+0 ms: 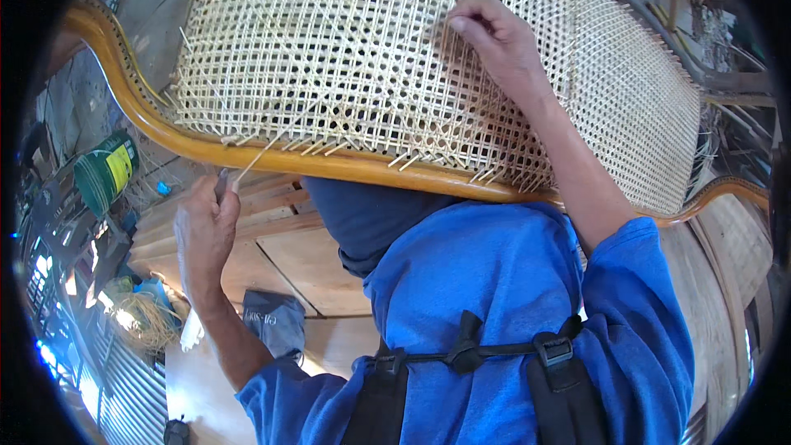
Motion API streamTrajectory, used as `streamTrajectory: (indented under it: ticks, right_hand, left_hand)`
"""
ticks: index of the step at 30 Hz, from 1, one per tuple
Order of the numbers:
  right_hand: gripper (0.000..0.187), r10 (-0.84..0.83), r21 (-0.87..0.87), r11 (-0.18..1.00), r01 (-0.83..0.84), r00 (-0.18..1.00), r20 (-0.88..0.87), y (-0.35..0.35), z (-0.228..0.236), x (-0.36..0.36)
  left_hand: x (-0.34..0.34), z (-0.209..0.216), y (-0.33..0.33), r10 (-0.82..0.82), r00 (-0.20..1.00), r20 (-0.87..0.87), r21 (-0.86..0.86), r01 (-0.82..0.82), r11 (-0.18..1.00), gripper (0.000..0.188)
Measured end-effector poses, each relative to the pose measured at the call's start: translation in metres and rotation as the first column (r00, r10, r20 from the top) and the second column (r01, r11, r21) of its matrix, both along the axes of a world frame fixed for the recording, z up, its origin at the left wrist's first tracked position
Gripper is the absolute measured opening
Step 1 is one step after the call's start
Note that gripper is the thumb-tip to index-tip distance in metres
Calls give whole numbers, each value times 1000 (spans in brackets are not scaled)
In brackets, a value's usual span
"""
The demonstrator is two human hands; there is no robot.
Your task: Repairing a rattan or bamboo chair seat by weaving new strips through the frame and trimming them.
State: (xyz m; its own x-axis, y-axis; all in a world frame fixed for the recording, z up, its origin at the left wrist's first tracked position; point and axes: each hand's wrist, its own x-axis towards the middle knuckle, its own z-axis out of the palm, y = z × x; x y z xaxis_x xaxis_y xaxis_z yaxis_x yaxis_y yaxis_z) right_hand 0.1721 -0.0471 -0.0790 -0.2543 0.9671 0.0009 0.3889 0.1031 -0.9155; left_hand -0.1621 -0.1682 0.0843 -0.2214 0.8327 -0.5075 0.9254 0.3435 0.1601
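Note:
A woven cane panel (362,58) lies in front of me, with strands crossing in an open lattice. Along its near edge runs a curved, varnished wooden frame (329,166), where several loose strand ends stick out. Below the frame at the left, my left hand (206,218) is closed on a thin cane strand (257,161) that slants up over the rail to the weave. Something small and dark shows at its fingertips, too small to name. Over the middle of the panel, my right hand (503,45) has thumb and forefinger pinched together; whatever they hold is hidden.
A green bucket (103,175) with a yellow label stands at the left, above a bundle of loose fibre (144,317). Wooden boards (288,259) lie under the frame, with a dark cloth or bag (274,319) on them. Sticks and poles (737,86) crowd the far right.

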Motion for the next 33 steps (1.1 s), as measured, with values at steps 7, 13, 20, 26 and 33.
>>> streamTrajectory:
  ticks: [7,13,20,26,33]
  right_hand:
    - [23,-147,-83,983,165,970,193,37,19,45]
    - [27,363,-65,898,-436,649,669,80,-7,25]
    - [14,-144,-266,953,-147,553,-820,131,66,116]
    - [19,-477,-281,840,464,386,-790,140,114,181]
    - [15,453,572,804,165,454,-768,172,61,105]
  left_hand:
    - [-39,17,-39,374,927,-26,217,-360,907,33]
    - [32,27,-33,571,738,359,26,-619,785,31]
    - [144,-42,100,208,671,712,-138,-157,978,30]
    - [244,-130,224,69,645,761,-215,151,965,35]
    - [280,-145,246,119,627,770,-241,114,964,35]
